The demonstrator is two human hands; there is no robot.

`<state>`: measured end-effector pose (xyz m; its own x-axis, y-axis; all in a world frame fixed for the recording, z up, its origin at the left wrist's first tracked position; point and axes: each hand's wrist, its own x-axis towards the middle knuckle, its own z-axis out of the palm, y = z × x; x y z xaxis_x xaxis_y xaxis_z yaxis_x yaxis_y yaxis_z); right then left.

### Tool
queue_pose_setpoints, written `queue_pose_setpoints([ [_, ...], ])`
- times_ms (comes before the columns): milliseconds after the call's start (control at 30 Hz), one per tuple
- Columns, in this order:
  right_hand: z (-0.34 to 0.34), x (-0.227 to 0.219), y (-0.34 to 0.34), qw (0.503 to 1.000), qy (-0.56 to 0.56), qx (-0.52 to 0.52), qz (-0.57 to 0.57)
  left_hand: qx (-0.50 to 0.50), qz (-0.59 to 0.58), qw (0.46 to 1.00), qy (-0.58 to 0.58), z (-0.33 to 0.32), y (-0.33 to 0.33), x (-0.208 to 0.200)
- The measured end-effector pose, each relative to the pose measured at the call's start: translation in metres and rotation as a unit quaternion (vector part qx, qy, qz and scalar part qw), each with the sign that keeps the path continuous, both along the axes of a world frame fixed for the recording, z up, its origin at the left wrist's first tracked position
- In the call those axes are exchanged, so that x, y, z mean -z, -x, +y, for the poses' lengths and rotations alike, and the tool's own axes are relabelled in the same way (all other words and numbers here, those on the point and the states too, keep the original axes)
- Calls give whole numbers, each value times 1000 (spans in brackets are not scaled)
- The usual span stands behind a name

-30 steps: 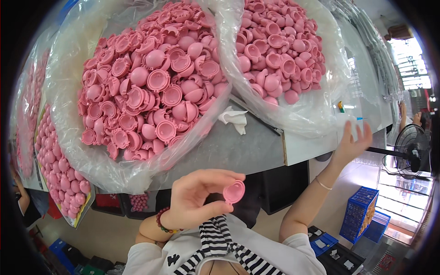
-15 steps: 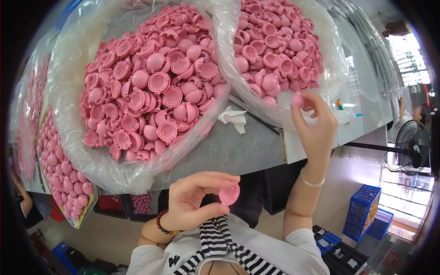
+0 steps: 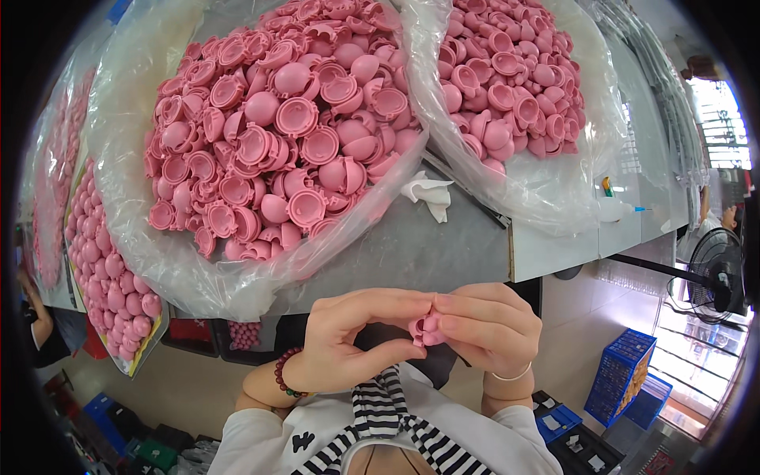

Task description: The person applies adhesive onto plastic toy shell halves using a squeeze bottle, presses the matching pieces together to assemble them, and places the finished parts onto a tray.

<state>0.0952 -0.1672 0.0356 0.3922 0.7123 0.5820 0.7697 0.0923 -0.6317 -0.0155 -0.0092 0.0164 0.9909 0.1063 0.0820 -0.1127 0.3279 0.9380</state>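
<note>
Just beyond my chest, my left hand and my right hand meet at the fingertips. Between them sit small pink plastic pieces, partly covered by the fingers. My left thumb and forefinger pinch a hollow pink half shell, and my right fingers press a second pink piece against it. Whether the two are joined I cannot tell. Beyond my hands, a clear plastic bag holds a heap of pink half shells. To its right, another bag holds smaller pink pieces.
A crumpled white scrap lies on the grey table. At left, a tray carries several round pink balls. Blue crates stand on the floor at right, near a black fan. Another person's arm shows at far left.
My right hand has come back from beside the right bag with a small pink piece and now meets my left hand. The left hand still holds its half shell.
</note>
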Motion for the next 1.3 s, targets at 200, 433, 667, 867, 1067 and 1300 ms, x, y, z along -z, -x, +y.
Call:
queue_pose_setpoints([
  [200,0,10,3,999,-40,13,-1,-8,-4,1000,14,-4,-5,3],
  [433,-5,6,14,993,3,37,-113,-42,-75,991,-101,-4,-15,10],
  [667,-24,22,7,971,-91,215,-51,-57,-64,990,-109,1,-15,11],
  [867,-90,33,-63,798,-134,567,-157,-31,-93,992,-84,5,-16,12],
  [1067,-140,44,-137,799,-165,578,24,98,-45,961,255,3,-11,25],
  [1300,-124,33,-141,828,65,536,150,70,93,939,323,1,-7,-6],
])
